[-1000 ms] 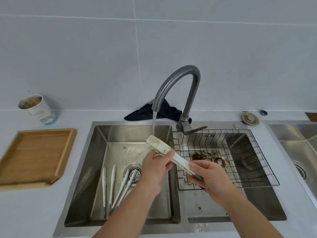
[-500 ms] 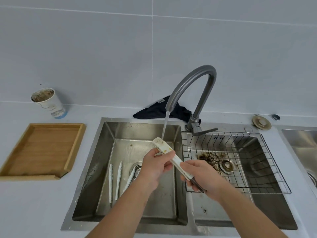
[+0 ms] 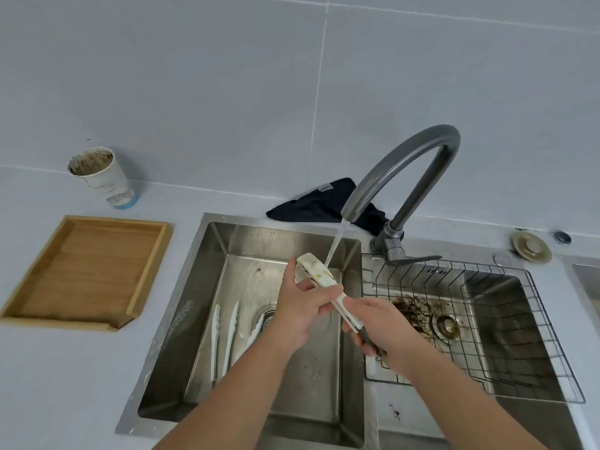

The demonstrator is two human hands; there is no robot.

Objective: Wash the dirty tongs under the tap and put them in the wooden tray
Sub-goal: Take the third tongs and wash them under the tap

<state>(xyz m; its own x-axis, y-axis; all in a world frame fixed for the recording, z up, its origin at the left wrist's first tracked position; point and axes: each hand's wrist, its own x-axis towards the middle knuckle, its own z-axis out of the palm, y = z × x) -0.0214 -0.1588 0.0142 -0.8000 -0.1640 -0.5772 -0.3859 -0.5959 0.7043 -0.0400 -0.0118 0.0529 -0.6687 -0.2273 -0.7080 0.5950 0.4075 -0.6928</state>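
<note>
White tongs [image 3: 316, 271] with yellow-brown stains sit slanted over the left sink basin [image 3: 207, 287], their head just under the running stream from the grey tap [image 3: 406, 164]. My left hand [image 3: 305, 306] grips the tongs near the head, thumb across the top. My right hand [image 3: 380, 326] grips the dark handle end lower right. More white tongs [image 3: 224, 336] lie on the basin floor by the drain. The wooden tray [image 3: 81, 271] sits on the counter to the left, nothing in it.
A wire rack [image 3: 487, 319] spans the right basin, with brown residue around its drain. A dirty paper cup [image 3: 100, 177] stands behind the tray. A dark cloth [image 3: 318, 203] lies behind the tap. A round plug [image 3: 531, 246] rests on the counter at right.
The view has drifted so the sink sits further right in frame. Both hands keep hold of the tongs, whose head stays under the water stream.
</note>
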